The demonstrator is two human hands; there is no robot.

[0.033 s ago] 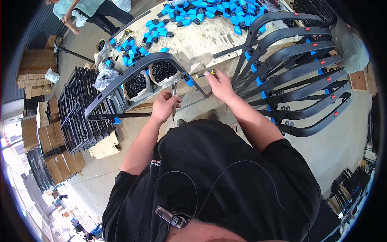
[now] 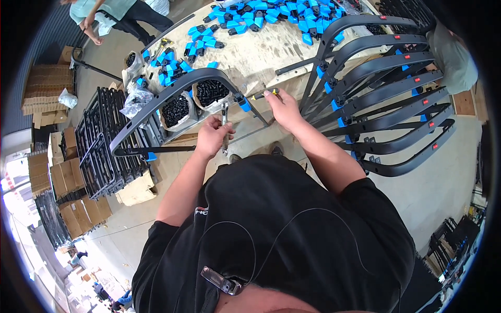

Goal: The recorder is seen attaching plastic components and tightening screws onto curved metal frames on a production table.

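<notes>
My left hand (image 2: pixel 211 136) is closed around a metal ratchet wrench (image 2: pixel 225 112), held upright with its head pointing away from me. To its right, my right hand (image 2: pixel 286 112) grips a short black-and-yellow handled tool (image 2: pixel 258 97); its exact kind is too small to make out. In front of my hands, a curved black metal tube frame (image 2: pixel 172 83) with blue corner pieces (image 2: pixel 244 105) leans at the near edge of the wooden table (image 2: pixel 250 57). The right hand is close to this frame's right-hand end.
Several similar black frames (image 2: pixel 386 98) stand in a row at right. Bags of small black parts (image 2: pixel 211 93) sit at the table's edge, with many blue-and-black pieces (image 2: pixel 271 14) beyond. Stacked black frames (image 2: pixel 107 141) and cardboard (image 2: pixel 81 214) stand left. A person (image 2: pixel 117 15) stands far left, another (image 2: pixel 453 57) right.
The wrench in my left hand has turned slightly, so more of its shiny head shows. My right hand has hardly moved.
</notes>
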